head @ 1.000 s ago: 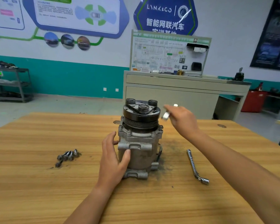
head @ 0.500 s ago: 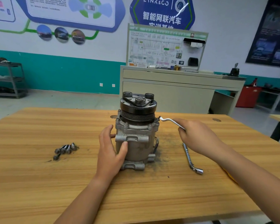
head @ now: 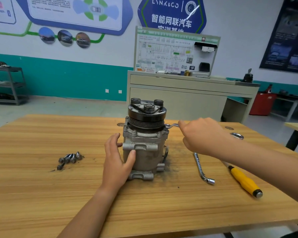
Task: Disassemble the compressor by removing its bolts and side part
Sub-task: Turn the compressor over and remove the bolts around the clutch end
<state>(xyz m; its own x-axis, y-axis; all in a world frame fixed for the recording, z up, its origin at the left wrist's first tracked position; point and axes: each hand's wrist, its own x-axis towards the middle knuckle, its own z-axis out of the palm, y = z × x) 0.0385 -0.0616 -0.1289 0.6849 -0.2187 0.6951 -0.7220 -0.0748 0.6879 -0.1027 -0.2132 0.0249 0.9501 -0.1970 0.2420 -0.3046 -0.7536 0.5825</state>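
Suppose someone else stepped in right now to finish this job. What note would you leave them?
Left hand grips the compressor by its side, steadying it upright on the table.
Right hand holds a ring spanner, its ring end at a bolt on the compressor's upper flange.
Done: several removed bolts lie on the table, left of the compressor.
Left: flange bolts remain in place, and the side part is not off yet.
Spare tools at right: L-shaped socket wrench and yellow-handled screwdriver.
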